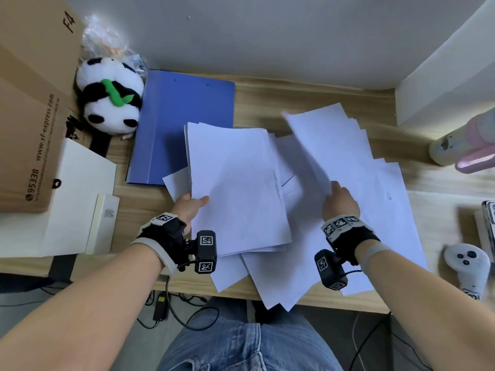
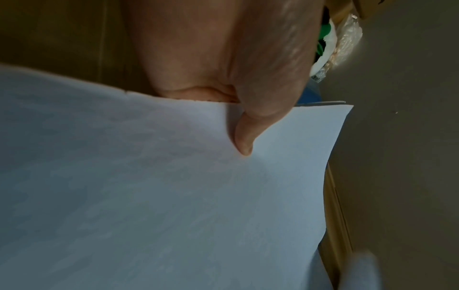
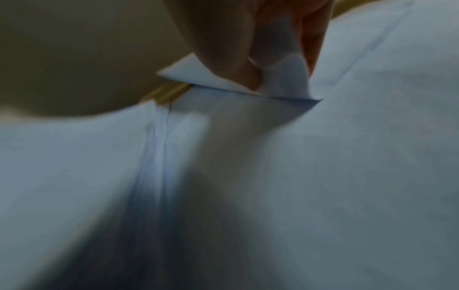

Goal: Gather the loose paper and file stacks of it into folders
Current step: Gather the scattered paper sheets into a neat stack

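Left hand [image 1: 188, 207] pinching paper stack [image 1: 235, 188] at desk [image 1: 294, 103] centre; right hand [image 1: 338, 200] gripping lifted sheets [image 1: 326, 140] at 3 o'clock; blue folder [image 1: 184, 121] at 10 o'clock.

Left hand [image 1: 188, 207] fingers are hidden beneath the held paper stack [image 1: 235, 188] (only the thumb is seen). The lifted sheet [image 1: 321, 140] is blurred by motion. Cardboard box [image 1: 32, 103] is cut off at the frame edge.
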